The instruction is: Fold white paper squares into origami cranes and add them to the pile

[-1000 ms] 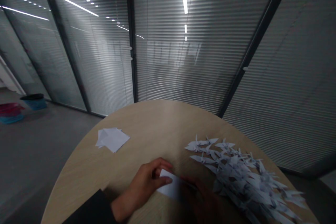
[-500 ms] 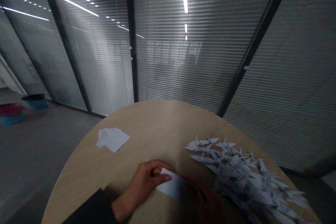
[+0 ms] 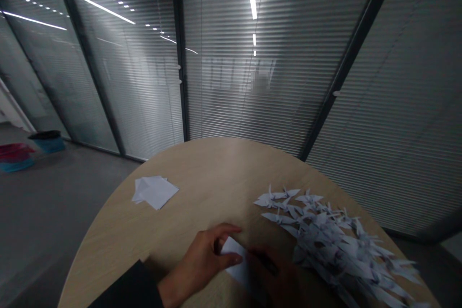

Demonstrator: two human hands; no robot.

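A small piece of white paper [image 3: 231,246], which looks folded, is low over the near part of the round table [image 3: 212,173]. My left hand [image 3: 205,257] holds its left side, thumb on top and index finger curved around the far corner. On the right side of the paper is my right hand [image 3: 279,272], dark in shadow, its fingers closed on the edge. The lower end of the paper fades into that shadow. Right of my hands lies a large heap of white origami cranes [image 3: 325,236].
Several loose square paper sheets [image 3: 157,192] lie stacked unevenly at the table's left. Beyond the table stands a glass wall with blinds [image 3: 231,106]. Two blue bins, one with a red liner [image 3: 16,154] and one with a black liner [image 3: 45,135], stand on the floor at left.
My left thumb and fingers have shifted slightly right along the paper. My right hand has moved a little left, and less of the paper shows between the hands.
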